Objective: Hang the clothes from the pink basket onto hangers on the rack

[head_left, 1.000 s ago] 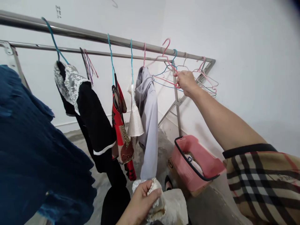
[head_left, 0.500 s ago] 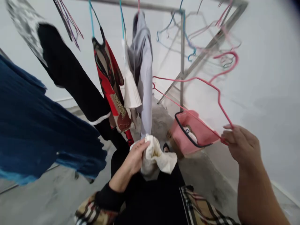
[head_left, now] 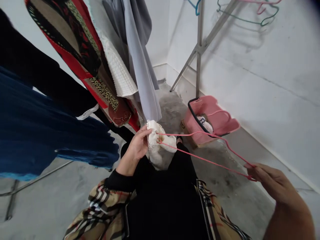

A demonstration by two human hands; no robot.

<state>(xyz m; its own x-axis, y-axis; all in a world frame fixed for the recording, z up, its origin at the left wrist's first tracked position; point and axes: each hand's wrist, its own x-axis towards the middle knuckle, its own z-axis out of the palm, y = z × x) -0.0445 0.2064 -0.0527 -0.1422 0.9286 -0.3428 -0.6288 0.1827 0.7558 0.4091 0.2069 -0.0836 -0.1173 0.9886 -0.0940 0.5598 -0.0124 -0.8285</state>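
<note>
My left hand (head_left: 138,144) pinches the edge of a white cloth garment (head_left: 160,155) in front of my lap; its exact kind is hidden by the bunching. Closed around one end of a pink clothes hanger (head_left: 191,134), my right hand (head_left: 273,178) is out to the right. The hanger stretches leftward, and its far end reaches the opening of the white garment beside my left fingers. Whether the tip lies inside the cloth or just against it is hard to make out.
A pink basket (head_left: 220,118) with a black handle and some cloth inside stands on the right. Hanging at the left are a blue garment (head_left: 50,130), a patterned red garment (head_left: 82,56) and a grey one (head_left: 142,60). Behind the basket rises a metal rack leg (head_left: 198,66).
The hanger has swung down and left, so its far end now meets the white garment. My right hand has lowered, and the view has tilted downward.
</note>
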